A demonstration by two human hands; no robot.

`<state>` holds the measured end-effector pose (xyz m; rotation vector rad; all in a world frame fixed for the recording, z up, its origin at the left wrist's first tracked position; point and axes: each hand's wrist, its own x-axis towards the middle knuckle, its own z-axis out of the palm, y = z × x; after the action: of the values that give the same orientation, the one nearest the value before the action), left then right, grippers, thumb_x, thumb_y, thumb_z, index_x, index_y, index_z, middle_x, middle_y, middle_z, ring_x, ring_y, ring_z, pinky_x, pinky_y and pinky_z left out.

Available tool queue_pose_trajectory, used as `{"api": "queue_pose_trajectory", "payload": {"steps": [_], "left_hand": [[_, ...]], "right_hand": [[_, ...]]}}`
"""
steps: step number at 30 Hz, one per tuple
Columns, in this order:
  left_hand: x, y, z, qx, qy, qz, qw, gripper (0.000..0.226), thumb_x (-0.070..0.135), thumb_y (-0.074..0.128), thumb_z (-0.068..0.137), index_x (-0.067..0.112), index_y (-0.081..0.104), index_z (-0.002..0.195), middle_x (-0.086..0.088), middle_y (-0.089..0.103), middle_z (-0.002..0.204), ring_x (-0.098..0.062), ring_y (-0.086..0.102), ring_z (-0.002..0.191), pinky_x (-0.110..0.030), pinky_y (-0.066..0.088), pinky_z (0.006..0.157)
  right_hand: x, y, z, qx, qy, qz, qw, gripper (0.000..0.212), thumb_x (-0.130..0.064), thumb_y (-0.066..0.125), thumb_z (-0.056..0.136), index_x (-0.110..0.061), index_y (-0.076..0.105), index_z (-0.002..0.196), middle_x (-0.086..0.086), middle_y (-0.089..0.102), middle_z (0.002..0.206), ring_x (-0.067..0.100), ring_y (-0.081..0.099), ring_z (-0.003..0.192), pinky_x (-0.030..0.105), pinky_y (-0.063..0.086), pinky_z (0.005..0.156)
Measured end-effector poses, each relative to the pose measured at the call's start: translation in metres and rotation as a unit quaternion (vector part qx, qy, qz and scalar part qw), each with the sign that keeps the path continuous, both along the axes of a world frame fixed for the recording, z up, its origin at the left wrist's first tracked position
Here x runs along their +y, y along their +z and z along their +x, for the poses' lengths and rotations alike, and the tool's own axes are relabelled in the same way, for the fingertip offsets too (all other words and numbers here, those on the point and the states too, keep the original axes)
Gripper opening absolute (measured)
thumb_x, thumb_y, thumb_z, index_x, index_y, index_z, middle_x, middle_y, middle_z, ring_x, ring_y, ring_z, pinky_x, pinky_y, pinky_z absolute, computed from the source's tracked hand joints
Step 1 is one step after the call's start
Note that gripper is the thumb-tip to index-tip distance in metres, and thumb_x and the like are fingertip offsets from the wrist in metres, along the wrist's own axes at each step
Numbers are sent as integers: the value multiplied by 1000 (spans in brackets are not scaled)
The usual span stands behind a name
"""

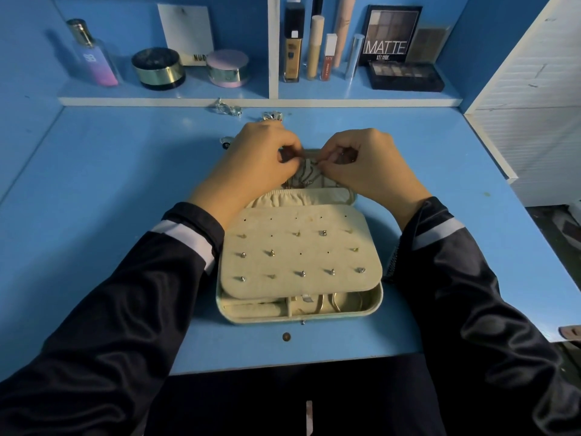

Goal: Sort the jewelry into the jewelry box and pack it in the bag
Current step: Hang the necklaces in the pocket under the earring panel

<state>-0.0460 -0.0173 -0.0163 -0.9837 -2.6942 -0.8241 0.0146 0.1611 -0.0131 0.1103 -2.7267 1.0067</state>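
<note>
Over the far half of the open jewelry box (345, 315) on the blue desk (125, 171), your left hand (261, 162) and right hand (366, 165) sit knuckles-up, fingers (292, 146) curled inward, both pinching a thin chain (309, 173).

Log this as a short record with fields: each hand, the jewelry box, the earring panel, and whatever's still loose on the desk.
left hand: pinches a chain over the box's far half
right hand: pinches the same chain
jewelry box: open, lying flat on the desk
earring panel: lies over the near half, several studs in it, some holes free
loose jewelry: small silvery pieces on the desk beyond the hands
bag: not clearly in view
</note>
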Motion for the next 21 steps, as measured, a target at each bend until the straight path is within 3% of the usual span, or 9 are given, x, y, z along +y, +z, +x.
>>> {"api": "queue_pose_trajectory", "payload": {"steps": [16, 21], "left_hand": [[-1, 1, 2, -12, -1, -35, 999, 12, 19, 68, 91, 15, 74, 100, 5, 52, 88, -2, 43, 66, -21, 32, 71], [-1, 0, 4, -7, -3, -41, 999, 11, 18, 66, 91, 14, 73, 98, 4, 51, 89, -11, 43, 73, -26, 36, 72]], "right_hand": [[0, 4, 5, -35, 23, 1, 999, 9, -5, 71, 80, -8, 76, 88, -11, 59, 68, -11, 51, 57, 4, 37, 58], [0, 2, 4, -40, 24, 10, 999, 9, -6, 70, 81, -8, 75, 87, -10, 60, 68, -11, 51, 58, 3, 37, 59]]}}
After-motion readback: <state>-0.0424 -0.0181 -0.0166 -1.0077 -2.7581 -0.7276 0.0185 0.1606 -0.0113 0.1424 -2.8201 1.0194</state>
